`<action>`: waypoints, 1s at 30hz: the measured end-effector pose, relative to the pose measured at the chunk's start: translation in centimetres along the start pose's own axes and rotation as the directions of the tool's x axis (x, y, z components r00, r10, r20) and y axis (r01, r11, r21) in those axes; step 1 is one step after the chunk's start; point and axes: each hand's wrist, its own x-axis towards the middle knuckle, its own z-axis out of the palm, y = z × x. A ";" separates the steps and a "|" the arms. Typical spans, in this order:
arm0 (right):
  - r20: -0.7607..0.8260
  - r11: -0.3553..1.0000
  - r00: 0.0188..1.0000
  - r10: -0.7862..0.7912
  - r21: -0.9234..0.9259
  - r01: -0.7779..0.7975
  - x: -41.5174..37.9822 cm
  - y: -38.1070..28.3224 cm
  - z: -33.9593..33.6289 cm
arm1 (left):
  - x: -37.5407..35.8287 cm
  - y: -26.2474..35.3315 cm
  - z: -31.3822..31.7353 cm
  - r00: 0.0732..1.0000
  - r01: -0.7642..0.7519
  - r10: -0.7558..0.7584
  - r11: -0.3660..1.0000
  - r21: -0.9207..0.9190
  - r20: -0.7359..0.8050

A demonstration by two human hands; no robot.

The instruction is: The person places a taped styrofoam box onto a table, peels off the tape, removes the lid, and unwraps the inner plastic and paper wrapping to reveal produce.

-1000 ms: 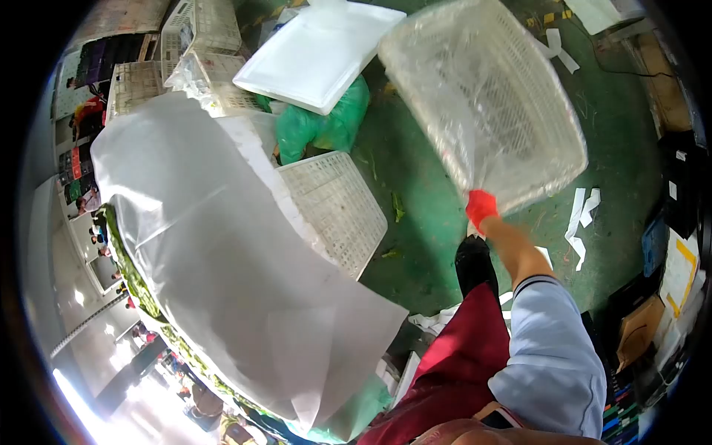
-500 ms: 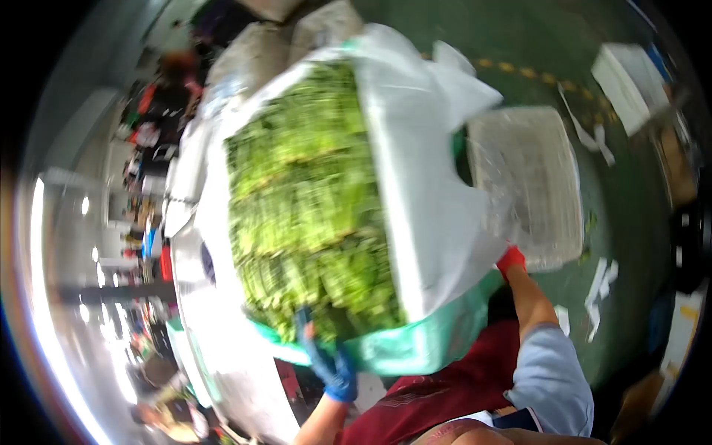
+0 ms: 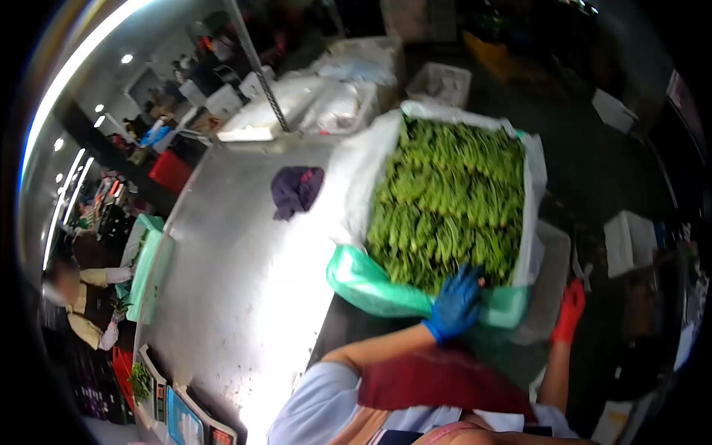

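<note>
Rows of bundled leafy greens (image 3: 449, 196) fill a box lined with a white plastic sheet (image 3: 360, 174). A green plastic edge (image 3: 374, 289) folds over the near side. My left hand (image 3: 455, 302), in a blue glove, rests with fingers spread on the nearest greens and the liner edge. To the right of the box, my right hand (image 3: 569, 308), in a red glove, hangs with its fingers stretched out; nothing shows in it. It is beside a translucent plastic bin (image 3: 550, 256) standing lower, partly hidden by the box.
A metal table (image 3: 230, 245) extends left, with a purple cloth (image 3: 295, 191) on it. Plastic-covered boxes (image 3: 337, 104) stand beyond a metal post (image 3: 256, 63). Scales (image 3: 185, 415) sit at lower left. Another person (image 3: 89, 311) works across the table at a green-lined box (image 3: 152, 263). A white box (image 3: 629, 241) stands right.
The view has turned left, showing more of the metal table. The white liner flap on the box's right side is now folded down. My right hand has come away from the liner.
</note>
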 end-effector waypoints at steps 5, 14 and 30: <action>0.282 0.952 0.932 -0.226 0.267 0.150 -1.2 -13.8 8.6 | 0.0 -0.7 -0.4 0.999 -0.041 0.041 0.988 -0.147 -0.006; 0.604 0.881 0.647 -0.466 0.253 0.399 -6.0 -17.8 18.5 | -3.6 -7.4 -9.8 0.941 0.179 -0.183 0.983 -0.040 -0.286; 0.748 0.542 0.532 -0.395 -0.278 0.793 1.4 -20.9 28.5 | 9.5 -20.2 -13.6 0.972 0.235 -0.235 0.971 0.037 -0.001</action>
